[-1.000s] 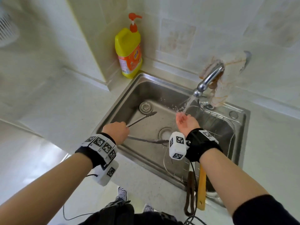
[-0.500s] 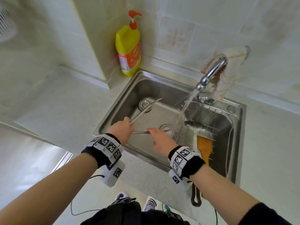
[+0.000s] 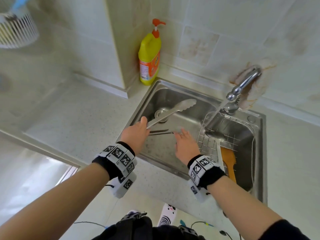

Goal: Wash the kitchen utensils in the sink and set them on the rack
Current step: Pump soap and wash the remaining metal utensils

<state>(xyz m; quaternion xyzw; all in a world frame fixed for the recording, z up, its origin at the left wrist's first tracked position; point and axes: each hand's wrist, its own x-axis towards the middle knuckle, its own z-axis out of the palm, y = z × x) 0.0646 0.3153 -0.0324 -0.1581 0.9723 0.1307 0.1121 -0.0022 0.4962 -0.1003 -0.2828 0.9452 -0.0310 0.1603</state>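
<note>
Counter (image 3: 83,118): pale, speckled. Steel sink (image 3: 259,153) is set into it, with a wire rack (image 3: 233,135) in the sink's right part.

Left hand (image 3: 136,131) is over the sink's left part, fingers curled round the hinge end of the metal tongs (image 3: 173,111). Tong arms are splayed: upper arm raised toward the far wall, lower arm near level.

Right hand (image 3: 185,144): fingers straight and spread, tips by the lower arm. Contact is blurred; cannot tell.

Yellow soap bottle (image 3: 149,58) stands at the back corner. Tap (image 3: 242,85) is running, stream falling into the rack. Metal spoon (image 3: 215,135) and wooden spatula (image 3: 228,160) lie in the rack.
</note>
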